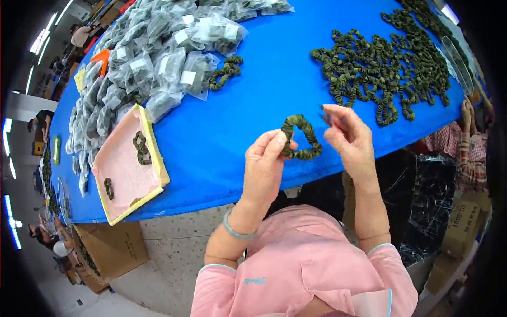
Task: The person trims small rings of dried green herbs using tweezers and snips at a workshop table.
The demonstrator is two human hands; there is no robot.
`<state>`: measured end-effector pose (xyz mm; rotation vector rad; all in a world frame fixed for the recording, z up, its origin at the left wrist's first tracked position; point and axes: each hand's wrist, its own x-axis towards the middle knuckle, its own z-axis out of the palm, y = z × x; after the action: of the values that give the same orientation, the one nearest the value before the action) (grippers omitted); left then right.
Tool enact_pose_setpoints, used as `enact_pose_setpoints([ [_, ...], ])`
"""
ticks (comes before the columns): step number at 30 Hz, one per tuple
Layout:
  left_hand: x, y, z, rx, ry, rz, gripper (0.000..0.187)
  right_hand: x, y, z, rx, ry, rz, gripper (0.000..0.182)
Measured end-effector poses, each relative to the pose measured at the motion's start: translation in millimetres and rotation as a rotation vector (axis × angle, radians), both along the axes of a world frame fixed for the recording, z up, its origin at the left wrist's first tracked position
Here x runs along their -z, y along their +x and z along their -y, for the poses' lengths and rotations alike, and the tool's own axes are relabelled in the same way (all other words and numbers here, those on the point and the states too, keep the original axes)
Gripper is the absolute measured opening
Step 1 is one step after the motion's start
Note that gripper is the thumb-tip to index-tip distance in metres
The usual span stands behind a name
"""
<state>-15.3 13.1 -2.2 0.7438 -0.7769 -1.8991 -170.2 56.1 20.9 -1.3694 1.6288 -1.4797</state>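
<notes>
My left hand (266, 156) is closed on a dark green ruched scrunchie (309, 152), pinching its left side between thumb and fingers, so the ring hangs as a rough triangle above the blue table. To the right of it, apart from the scrunchie, is my right hand (353, 138), its fingers curled. A small dark thing shows at its fingertips, too blurred to name. Beyond my right hand lies a wide spread of similar green scrunchies (364, 68).
A pink tray with yellow edges (161, 169) holds a few scrunchies at the left. Behind it are heaped clear bags (163, 68) with white labels, and a loose scrunchie (224, 73). Cardboard boxes (124, 248) stand below the table. A co-worker's checked sleeve (472, 158) is at the right.
</notes>
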Motion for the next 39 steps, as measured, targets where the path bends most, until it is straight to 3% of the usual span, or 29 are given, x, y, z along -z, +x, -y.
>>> enact_pose_setpoints([
  [2, 2.3, -2.9, 4.0, 0.026, 0.044, -0.064, 0.016, 0.6, -6.1, 4.2, -0.144, 0.241, 0.280, 0.017],
  [4, 2.3, -1.6, 21.9, 0.155, -0.100, 0.225, 0.016, 16.1, -14.8, 13.9, -0.135, 0.259, 0.168, 0.016],
  [5, 2.7, -0.6, 38.5, 0.148, -0.102, 0.226, 0.016, 22.5, -27.9, 19.8, -0.056, 0.197, 0.092, 0.022],
  [7, 7.0, 3.7, 83.9, -0.159, -0.891, 0.954, 0.018, 21.2, -53.1, 32.6, 0.287, 0.099, 0.050, 0.034],
  [9, 32.2, 15.0, 139.0, -0.411, -1.309, 1.312, 0.023, 11.8, -66.1, 32.5, 0.510, 0.020, -0.126, 0.041],
  [10, 38.6, 18.1, 158.2, -0.423, -1.314, 1.312, 0.023, 8.1, -65.1, 32.3, 0.507, 0.009, -0.126, 0.041],
  [12, 49.4, 24.5, 183.6, -0.428, -1.268, 1.753, 0.023, 4.5, -59.2, 22.7, 0.400, 0.031, -0.106, 0.044],
  [15, 45.5, 29.7, 181.4, -0.292, -1.160, 1.678, 0.018, 15.1, -50.3, 16.7, 0.362, 0.056, -0.137, 0.038],
  [17, 24.8, 27.0, 146.5, -0.083, -0.539, 0.902, 0.015, 22.8, -43.3, 13.0, 0.229, 0.051, -0.024, 0.034],
  [19, 0.9, 24.6, 105.1, 0.071, -0.171, 0.522, 0.017, 17.7, -28.5, 12.9, 0.115, 0.062, 0.070, 0.031],
  [20, -4.3, 23.3, 88.1, 0.075, -0.166, 0.525, 0.017, 14.5, -20.9, 13.2, 0.118, 0.068, 0.073, 0.031],
  [22, -8.5, 20.6, 61.7, 0.201, 0.081, 0.266, 0.018, 9.8, -8.6, 14.3, -0.063, 0.123, 0.248, 0.027],
  [27, 4.5, 17.6, 34.8, 0.287, 0.179, 0.030, 0.018, 13.2, -0.4, 17.7, -0.161, 0.123, 0.253, 0.021],
  [32, -12.5, 12.9, 23.7, 0.259, 0.251, -0.185, 0.022, 12.8, -9.5, 12.7, -0.210, 0.205, 0.357, 0.018],
  [38, -1.4, 10.8, 14.1, 0.205, 0.016, -0.145, 0.024, 12.4, 0.3, 13.9, -0.138, 0.076, 0.455, 0.021],
  [39, -1.2, 12.6, 13.5, 0.173, 0.010, -0.114, 0.024, 10.2, 0.7, 12.7, -0.096, 0.006, 0.333, 0.023],
])
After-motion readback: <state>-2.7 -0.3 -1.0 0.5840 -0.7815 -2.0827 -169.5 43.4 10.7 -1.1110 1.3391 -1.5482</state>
